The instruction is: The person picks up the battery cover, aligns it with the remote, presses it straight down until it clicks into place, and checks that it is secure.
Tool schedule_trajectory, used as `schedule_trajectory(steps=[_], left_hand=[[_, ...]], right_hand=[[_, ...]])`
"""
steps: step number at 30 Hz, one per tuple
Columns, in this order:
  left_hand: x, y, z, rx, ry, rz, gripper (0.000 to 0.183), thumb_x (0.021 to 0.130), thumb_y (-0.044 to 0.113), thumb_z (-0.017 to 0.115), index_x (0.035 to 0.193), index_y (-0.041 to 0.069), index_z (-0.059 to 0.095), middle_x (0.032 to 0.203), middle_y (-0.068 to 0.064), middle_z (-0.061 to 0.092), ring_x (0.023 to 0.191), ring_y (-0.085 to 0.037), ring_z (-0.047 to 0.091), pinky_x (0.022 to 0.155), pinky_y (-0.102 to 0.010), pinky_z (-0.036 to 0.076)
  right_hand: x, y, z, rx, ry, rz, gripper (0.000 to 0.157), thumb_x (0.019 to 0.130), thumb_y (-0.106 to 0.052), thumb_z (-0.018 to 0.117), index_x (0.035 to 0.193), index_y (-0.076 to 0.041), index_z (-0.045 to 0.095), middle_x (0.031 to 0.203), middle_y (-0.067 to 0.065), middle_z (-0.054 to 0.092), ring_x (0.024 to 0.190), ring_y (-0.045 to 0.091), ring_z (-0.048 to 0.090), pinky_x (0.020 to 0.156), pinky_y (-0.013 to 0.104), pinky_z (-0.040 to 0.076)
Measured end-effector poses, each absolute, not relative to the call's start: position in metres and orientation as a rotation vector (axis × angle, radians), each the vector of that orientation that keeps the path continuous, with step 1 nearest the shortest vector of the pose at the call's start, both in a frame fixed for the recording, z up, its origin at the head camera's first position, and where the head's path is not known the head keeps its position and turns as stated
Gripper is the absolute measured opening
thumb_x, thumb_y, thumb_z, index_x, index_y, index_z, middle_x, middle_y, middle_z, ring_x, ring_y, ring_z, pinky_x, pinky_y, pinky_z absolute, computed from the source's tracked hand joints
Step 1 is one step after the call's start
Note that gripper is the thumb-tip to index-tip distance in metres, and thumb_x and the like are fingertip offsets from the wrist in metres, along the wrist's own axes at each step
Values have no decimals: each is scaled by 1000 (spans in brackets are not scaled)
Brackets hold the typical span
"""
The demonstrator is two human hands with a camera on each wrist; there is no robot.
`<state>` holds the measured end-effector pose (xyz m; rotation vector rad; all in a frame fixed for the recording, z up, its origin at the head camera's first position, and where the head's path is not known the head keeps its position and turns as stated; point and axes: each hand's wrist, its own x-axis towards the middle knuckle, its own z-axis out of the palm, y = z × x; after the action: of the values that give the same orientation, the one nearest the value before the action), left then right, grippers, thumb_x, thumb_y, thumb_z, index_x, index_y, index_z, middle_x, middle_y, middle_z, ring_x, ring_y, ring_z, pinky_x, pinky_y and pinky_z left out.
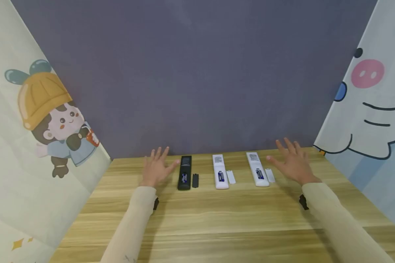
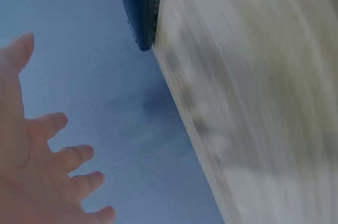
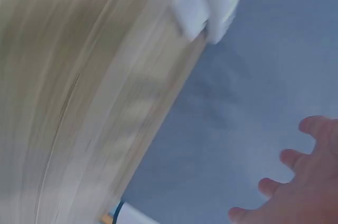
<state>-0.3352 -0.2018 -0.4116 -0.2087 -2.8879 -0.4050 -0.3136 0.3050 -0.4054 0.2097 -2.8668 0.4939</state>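
My left hand (image 1: 155, 168), fingers spread, is held just left of a black remote control (image 1: 185, 173) and holds nothing. Beside that remote lies its black battery cover (image 1: 195, 180). In the middle is a white remote control (image 1: 220, 171) with a white cover (image 1: 231, 177) at its right. Another white remote control (image 1: 258, 169) lies farther right, its white cover (image 1: 270, 175) next to it. All three remotes show batteries in their uncovered compartments. My right hand (image 1: 293, 163), fingers also spread and holding nothing, is right of the last cover. Both wrist views show the spread fingers, partly blurred.
The wooden table (image 1: 217, 223) runs back to a dark grey panel (image 1: 197, 80). Printed cloths hang on both sides, a cartoon child (image 1: 62, 120) on the left and a pink-snouted figure (image 1: 368, 74) on the right.
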Motion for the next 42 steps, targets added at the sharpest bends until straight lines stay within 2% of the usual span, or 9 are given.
schedule_trajectory(steps=[5,9,11,16,19,21,27,35,42], left_hand=[[-331,-198,-416,-211,-2826,-568,76,101,64,47,157,15,40,155,-20,48,143,-48,43,120,-66,26],[-327,-195,-421,-196,-2784,-722,56,100,50,60,140,11,61,131,-20,69,118,-41,66,103,-59,50],[-326,-193,-423,-196,-2767,-770,47,99,42,65,132,9,67,120,-18,74,106,-36,71,92,-54,55],[-325,-189,-428,-149,-2741,-854,34,96,35,70,120,11,72,105,-9,78,92,-26,73,82,-48,57],[-327,-187,-430,-108,-2732,-902,30,95,33,72,115,12,75,98,-8,78,87,-24,72,78,-44,56],[-327,-185,-431,-85,-2732,-950,29,94,33,72,113,11,76,96,-7,77,86,-22,71,76,-42,55],[-328,-180,-433,7,-2718,-1101,25,94,28,72,108,9,77,92,-8,75,80,-20,67,69,-34,52],[-332,-174,-439,179,-2702,-1270,26,94,30,72,106,7,75,85,-11,76,67,-18,65,61,-28,48],[-338,-169,-442,232,-2682,-1308,25,95,30,71,104,7,75,81,-9,76,62,-16,67,58,-27,46]], right_hand=[[-301,282,-404,273,-2788,518,78,101,-57,54,156,-4,39,160,30,30,145,59,22,109,82,12],[-288,260,-400,342,-2736,516,54,100,-40,63,136,0,60,142,28,54,132,54,42,105,76,28],[-282,249,-397,380,-2708,535,44,99,-33,66,127,0,67,133,26,61,123,50,50,100,71,36],[-268,217,-391,485,-2674,660,21,97,-24,70,110,-7,73,102,11,72,91,29,63,79,49,51],[-263,199,-390,523,-2724,762,13,98,-25,69,103,-13,73,83,-2,68,72,15,58,64,34,48],[-261,187,-390,539,-2767,840,11,98,-25,69,101,-16,72,77,-6,64,67,11,53,61,29,44],[-256,150,-395,605,-2794,1027,4,97,-22,71,95,-18,71,75,-6,63,64,10,53,59,27,44],[-255,110,-399,651,-2809,1144,4,96,-20,70,93,-18,71,72,-6,60,57,9,47,53,25,39],[-263,84,-403,622,-2798,1243,4,97,-20,69,95,-17,70,69,-5,61,55,13,59,51,26,43]])
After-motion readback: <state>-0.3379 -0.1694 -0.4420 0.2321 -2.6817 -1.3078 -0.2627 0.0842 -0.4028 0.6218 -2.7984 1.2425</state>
